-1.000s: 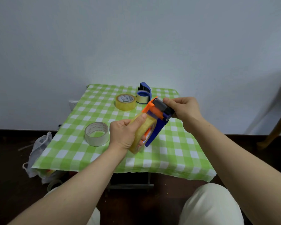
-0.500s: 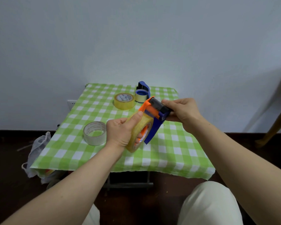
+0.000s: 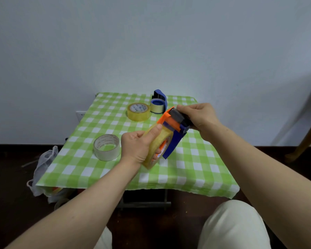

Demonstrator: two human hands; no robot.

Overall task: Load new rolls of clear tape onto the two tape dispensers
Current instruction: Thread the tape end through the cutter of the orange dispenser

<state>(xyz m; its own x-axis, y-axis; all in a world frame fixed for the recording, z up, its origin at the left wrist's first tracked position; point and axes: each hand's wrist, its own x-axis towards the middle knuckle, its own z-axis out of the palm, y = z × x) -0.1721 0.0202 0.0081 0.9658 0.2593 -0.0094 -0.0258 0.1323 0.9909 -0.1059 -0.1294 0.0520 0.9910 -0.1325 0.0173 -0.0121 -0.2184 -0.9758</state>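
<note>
Above table (image 3: pixel 196 168), left hand (image 3: pixel 136 148) gripping roll (image 3: pixel 161 140), right hand (image 3: pixel 197 115) gripping dispenser (image 3: pixel 173 123)

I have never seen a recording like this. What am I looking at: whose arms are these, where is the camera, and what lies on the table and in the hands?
There is no machine here. A person wears a camera on the head, so the picture looks forward and down at that person's own arms. The left hand grips a yellowish tape roll and holds it against an orange and blue tape dispenser, which the right hand grips at its dark end. Whether the roll is fully seated, I cannot tell. On the table with the green checked cloth lie a pale roll, a second yellowish roll and, at the far edge, a blue dispenser carrying a small roll.
</note>
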